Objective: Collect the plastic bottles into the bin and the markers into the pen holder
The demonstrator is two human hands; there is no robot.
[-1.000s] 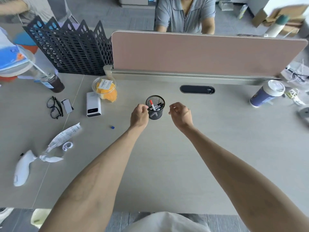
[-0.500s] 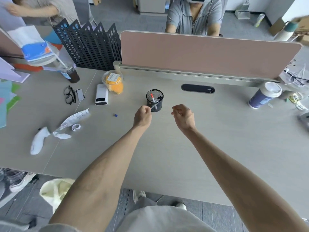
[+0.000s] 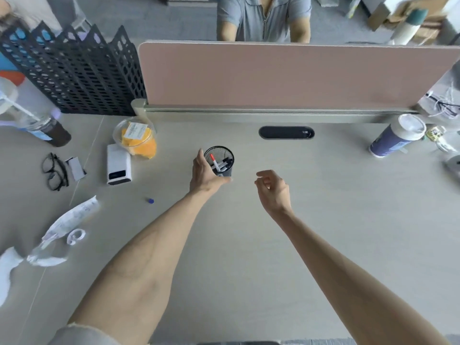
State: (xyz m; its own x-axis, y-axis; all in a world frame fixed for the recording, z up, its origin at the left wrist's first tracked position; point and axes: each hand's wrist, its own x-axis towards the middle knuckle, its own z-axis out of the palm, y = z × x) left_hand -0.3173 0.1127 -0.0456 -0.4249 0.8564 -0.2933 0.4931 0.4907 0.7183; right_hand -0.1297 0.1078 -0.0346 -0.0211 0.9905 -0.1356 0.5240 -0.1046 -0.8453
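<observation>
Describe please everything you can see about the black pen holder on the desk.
The pen holder is a small round cup of black wire mesh, standing upright on the pale desk, in front of the pink divider. Its top is open. Inside lean several markers, one with a red cap, the others dark. The left hand is open and curls around its left and near side, seemingly touching it. The right hand is apart from it.

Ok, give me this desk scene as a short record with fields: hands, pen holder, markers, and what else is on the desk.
left hand: open, wrapped around the pen holder's side
right hand: loosely curled, empty, apart from the holder
pen holder: black mesh, upright on the desk
markers: inside the holder
also on desk: glasses, coffee cup
</observation>
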